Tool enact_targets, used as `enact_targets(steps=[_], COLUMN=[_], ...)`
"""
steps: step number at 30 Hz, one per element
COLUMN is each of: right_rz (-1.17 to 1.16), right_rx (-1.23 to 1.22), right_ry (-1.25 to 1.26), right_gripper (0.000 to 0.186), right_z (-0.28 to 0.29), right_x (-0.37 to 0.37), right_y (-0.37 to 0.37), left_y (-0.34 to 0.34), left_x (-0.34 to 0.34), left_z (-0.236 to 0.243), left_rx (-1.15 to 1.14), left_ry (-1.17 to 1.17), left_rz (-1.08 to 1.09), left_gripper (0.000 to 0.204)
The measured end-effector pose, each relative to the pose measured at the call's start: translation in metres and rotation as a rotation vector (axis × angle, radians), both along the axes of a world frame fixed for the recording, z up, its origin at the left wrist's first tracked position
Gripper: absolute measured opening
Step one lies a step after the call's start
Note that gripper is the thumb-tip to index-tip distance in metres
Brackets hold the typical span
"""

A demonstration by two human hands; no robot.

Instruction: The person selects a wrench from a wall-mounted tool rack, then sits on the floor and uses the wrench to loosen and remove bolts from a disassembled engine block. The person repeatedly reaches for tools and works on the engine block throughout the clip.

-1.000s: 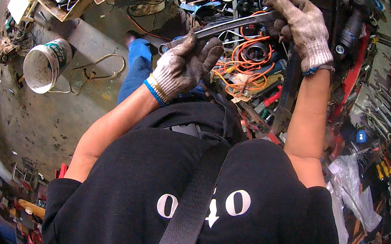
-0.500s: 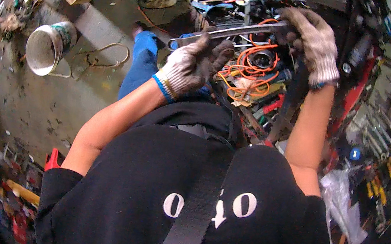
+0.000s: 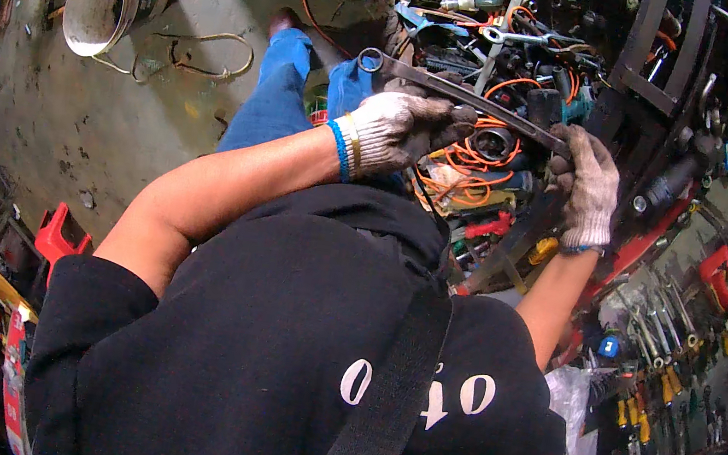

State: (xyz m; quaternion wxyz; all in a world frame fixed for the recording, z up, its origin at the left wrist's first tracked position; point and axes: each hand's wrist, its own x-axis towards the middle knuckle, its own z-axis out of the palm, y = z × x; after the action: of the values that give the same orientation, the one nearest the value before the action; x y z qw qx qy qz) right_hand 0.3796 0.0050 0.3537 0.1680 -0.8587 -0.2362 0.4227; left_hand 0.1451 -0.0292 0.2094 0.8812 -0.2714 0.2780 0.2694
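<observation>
We hold a long ring spanner (image 3: 457, 94) over the cluttered worktop (image 3: 541, 29) | left hand (image 3: 396, 130) clenched mid-shaft | right hand (image 3: 588, 189) clenched at far end | we advise steady, level two-handed grip.

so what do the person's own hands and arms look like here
Both hands wear knitted work gloves, speckled grey-white and grimy. The left glove has a blue band at the cuff; the right glove ends in a thin blue edge. Forearms are bare; short black sleeves cover the upper arms.
</observation>
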Motion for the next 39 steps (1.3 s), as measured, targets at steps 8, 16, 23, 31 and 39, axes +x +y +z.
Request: enact_targets(steps=[8,16,23,31,39], right_rz=[0.010,0.159,0.450,1.161,1.211], right_rx=[-0.050,-0.100,-0.114,-0.222,0.113], right_ry=[-0.030,-0.008,0.011,-0.360,-0.195], right_gripper=[0.031,0.032,0.030,0.048,0.036], right_z=[-0.002,0.002,-0.023,-0.038,-0.058], right_x=[-0.007,-0.008,-0.034,-0.157,-0.269], right_y=[-0.008,-0.007,-0.003,0.046,0.090], left_y=[0.003,-0.006,0.015,0.050,0.087], left_x=[0.000,0.009,-0.025,-0.091,-0.200], left_z=[-0.010,-0.026,-0.007,-0.015,0.017], left_rx=[0.119,0.053,0.119,0.086,0.356], left_ry=[-0.097,-0.116,0.173,0.202,0.387], left_rz=[0.049,0.062,-0.002,0.072,0.237], left_gripper=[0.033,0.037,0.050,0.037,0.029])
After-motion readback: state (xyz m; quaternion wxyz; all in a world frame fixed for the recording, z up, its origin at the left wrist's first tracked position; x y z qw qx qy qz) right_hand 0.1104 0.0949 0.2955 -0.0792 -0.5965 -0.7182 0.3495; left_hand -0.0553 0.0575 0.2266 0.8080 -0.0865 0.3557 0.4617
